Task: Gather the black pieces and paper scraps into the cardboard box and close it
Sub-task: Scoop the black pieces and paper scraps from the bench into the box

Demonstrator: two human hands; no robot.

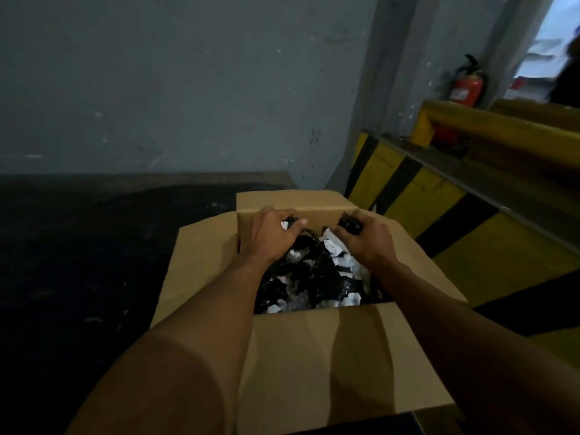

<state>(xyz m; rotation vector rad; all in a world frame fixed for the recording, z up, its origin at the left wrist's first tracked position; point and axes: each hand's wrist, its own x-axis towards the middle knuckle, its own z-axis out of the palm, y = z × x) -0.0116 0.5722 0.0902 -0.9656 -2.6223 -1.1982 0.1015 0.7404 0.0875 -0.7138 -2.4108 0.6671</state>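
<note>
1. Nearest the lens, the left forearm (188, 356) and right forearm (455, 334) are extended forward, and the near flap (314, 356) of the cardboard box (201, 262) is folded outward between them.
2. The cardboard box is set on a dark floor (78, 246), just beside a yellow-and-black striped barrier (408, 189) on its right; all four flaps are seen open.
3. Black pieces (314, 277) and white paper scraps (342, 262) are shown mixed together inside the box.
4. The left hand (273, 233) is placed at the far left corner of the opening. Its fingers are curled round a curved black piece (295, 221), with a white scrap at the fingertips.
5. The right hand (367, 240) is placed at the far right corner. Its fingers are closed round a black piece (351, 224), which is held against the far flap (282, 200).
6. Behind the box, a grey wall (157, 89) is seen. A red fire extinguisher (467, 86) is seen beyond a yellow rail (486, 124) at the upper right.
</note>
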